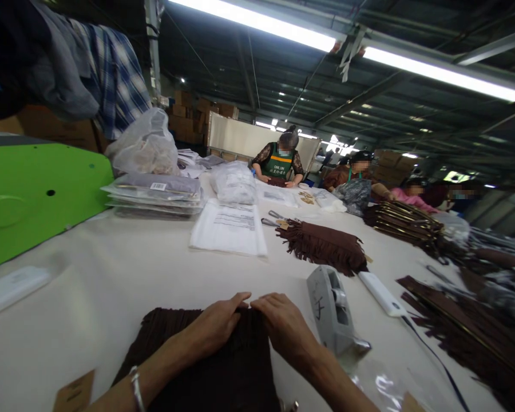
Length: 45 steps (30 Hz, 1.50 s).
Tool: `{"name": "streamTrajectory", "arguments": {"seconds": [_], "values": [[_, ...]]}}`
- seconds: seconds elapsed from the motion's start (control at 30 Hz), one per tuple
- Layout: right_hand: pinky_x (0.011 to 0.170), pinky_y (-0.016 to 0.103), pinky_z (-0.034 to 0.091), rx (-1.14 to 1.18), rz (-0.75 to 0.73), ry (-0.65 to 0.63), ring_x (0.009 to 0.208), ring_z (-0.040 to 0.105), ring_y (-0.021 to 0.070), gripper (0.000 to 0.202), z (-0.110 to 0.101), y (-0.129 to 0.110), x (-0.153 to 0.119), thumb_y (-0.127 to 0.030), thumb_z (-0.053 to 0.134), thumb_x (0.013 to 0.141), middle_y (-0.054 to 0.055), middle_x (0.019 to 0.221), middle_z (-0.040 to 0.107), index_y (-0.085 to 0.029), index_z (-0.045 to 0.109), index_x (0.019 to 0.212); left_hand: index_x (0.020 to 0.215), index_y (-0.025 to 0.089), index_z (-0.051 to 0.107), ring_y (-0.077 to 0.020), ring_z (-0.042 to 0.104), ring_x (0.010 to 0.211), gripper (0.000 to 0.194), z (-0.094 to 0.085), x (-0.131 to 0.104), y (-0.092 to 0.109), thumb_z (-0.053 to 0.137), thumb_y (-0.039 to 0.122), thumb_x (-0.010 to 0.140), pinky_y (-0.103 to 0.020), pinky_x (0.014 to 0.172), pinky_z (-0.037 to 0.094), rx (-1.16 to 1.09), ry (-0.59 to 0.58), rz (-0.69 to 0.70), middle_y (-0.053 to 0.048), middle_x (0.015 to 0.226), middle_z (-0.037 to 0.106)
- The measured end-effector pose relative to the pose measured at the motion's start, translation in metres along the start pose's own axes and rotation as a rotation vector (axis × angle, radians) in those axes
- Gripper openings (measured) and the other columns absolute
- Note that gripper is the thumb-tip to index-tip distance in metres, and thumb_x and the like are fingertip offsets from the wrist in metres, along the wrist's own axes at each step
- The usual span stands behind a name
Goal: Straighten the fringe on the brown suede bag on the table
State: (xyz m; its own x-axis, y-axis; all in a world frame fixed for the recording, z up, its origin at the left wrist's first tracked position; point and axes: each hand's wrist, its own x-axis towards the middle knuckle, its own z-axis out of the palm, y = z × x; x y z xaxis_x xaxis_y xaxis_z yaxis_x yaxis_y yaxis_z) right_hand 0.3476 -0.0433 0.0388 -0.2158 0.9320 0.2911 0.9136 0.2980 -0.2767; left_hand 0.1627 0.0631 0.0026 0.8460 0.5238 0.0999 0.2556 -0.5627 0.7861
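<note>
A dark brown fringed fabric piece [240,366] lies on the white table at the bottom centre. My left hand [221,320] rests on its upper part, fingers curled at the far edge. At the upper right corner of the same piece, my right hand [281,320] has its fingers bent together over the edge. The fingertips of both hands nearly meet. What the fingers pinch is hidden under them. To the right stands a grey tape dispenser [332,312]. Farther back lies another brown fringed piece [326,243] with a tag.
Printed white bags [229,229] and stacked packages [154,191] lie behind. A green machine [43,200] is at the left. A white device [381,293] with a cable and more brown fringed pieces [467,320] are at the right. People sit across the table [146,246].
</note>
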Motion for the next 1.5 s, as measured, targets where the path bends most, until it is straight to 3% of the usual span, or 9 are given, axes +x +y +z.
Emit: {"name": "streamTrajectory", "arguments": {"seconds": [0.13,0.3,0.53,0.87,1.03,1.2,1.3,1.37,1.5], "values": [[0.087,0.031,0.043,-0.188,-0.116,-0.131,0.093,0.06,0.0187,0.025,0.015,0.006,0.017,-0.014,0.053,0.095,0.004,0.095,0.07,-0.022,0.06,0.117,0.143,0.024,0.038,-0.0223,0.056,0.123,0.055,0.002,-0.001,-0.002,0.041,0.016,0.089,-0.037,0.106,0.041,0.002,0.01,-0.015,-0.007,0.134,0.06],[0.09,0.034,0.039,-0.208,-0.164,-0.102,0.089,0.057,0.0198,0.021,0.024,0.011,0.02,-0.016,0.053,0.095,0.003,0.092,0.068,-0.022,0.059,0.114,0.143,0.025,0.039,-0.0225,0.056,0.123,0.054,0.001,-0.002,-0.002,0.042,0.017,0.089,-0.036,0.106,0.042,-0.019,0.012,-0.021,-0.007,0.133,0.061],[0.099,0.041,0.035,0.053,-0.04,0.005,0.093,0.054,0.0213,0.026,0.022,0.012,0.009,-0.009,0.044,0.09,0.005,0.092,0.064,-0.021,0.059,0.108,0.139,0.023,0.043,-0.0189,0.057,0.122,0.05,-0.001,-0.001,0.0,0.04,0.015,0.09,-0.033,0.107,0.04,-0.06,0.029,-0.007,-0.005,0.129,0.064],[0.117,0.05,0.014,0.139,0.062,-0.049,0.092,0.055,0.0177,0.046,0.015,-0.008,-0.006,0.0,0.041,0.072,-0.001,0.086,0.062,-0.025,0.06,0.106,0.127,0.024,0.057,-0.0174,0.058,0.119,0.043,0.002,0.001,-0.003,0.039,0.014,0.089,-0.031,0.107,0.041,-0.034,0.03,0.051,-0.003,0.127,0.065],[0.116,0.049,0.025,0.156,0.032,-0.04,0.099,0.06,0.0179,0.046,0.025,-0.018,-0.022,0.001,0.042,0.073,0.001,0.093,0.066,-0.026,0.06,0.105,0.136,0.024,0.051,-0.0197,0.049,0.13,0.047,0.002,-0.004,-0.002,0.042,0.017,0.09,-0.037,0.114,0.035,0.006,-0.01,0.069,-0.005,0.141,0.055],[0.103,0.046,0.046,-0.152,-0.216,0.109,0.105,0.065,0.027,0.039,0.053,-0.013,-0.057,-0.009,0.048,0.088,0.011,0.107,0.07,-0.021,0.052,0.124,0.141,0.027,0.046,-0.0258,0.036,0.14,0.053,0.003,-0.013,0.011,0.051,0.019,0.089,-0.045,0.117,0.03,0.173,-0.155,0.148,-0.007,0.152,0.04],[0.093,0.041,0.054,-0.205,-0.293,0.089,0.1,0.068,0.0278,0.039,0.054,-0.014,-0.074,-0.015,0.049,0.092,0.009,0.106,0.072,-0.025,0.05,0.13,0.142,0.029,0.045,-0.0292,0.032,0.142,0.054,0.003,-0.022,0.017,0.054,0.02,0.089,-0.051,0.116,0.027,0.264,-0.194,0.202,-0.008,0.153,0.037],[0.083,0.034,0.057,-0.09,-0.196,0.045,0.09,0.07,0.0235,0.035,0.043,-0.016,-0.078,-0.015,0.049,0.092,0.005,0.098,0.073,-0.031,0.054,0.124,0.142,0.032,0.044,-0.0307,0.031,0.142,0.058,0.003,-0.029,0.019,0.06,0.021,0.087,-0.053,0.117,0.026,0.273,-0.202,0.237,-0.007,0.153,0.037],[0.078,0.031,0.055,0.14,0.223,0.084,0.091,0.068,0.0215,0.022,0.019,-0.015,-0.065,-0.02,0.052,0.091,0.004,0.099,0.07,-0.029,0.059,0.11,0.142,0.036,0.043,-0.0327,0.029,0.142,0.067,0.001,-0.045,0.027,0.07,0.024,0.082,-0.058,0.117,0.02,0.259,-0.229,0.26,-0.005,0.153,0.035]]}}
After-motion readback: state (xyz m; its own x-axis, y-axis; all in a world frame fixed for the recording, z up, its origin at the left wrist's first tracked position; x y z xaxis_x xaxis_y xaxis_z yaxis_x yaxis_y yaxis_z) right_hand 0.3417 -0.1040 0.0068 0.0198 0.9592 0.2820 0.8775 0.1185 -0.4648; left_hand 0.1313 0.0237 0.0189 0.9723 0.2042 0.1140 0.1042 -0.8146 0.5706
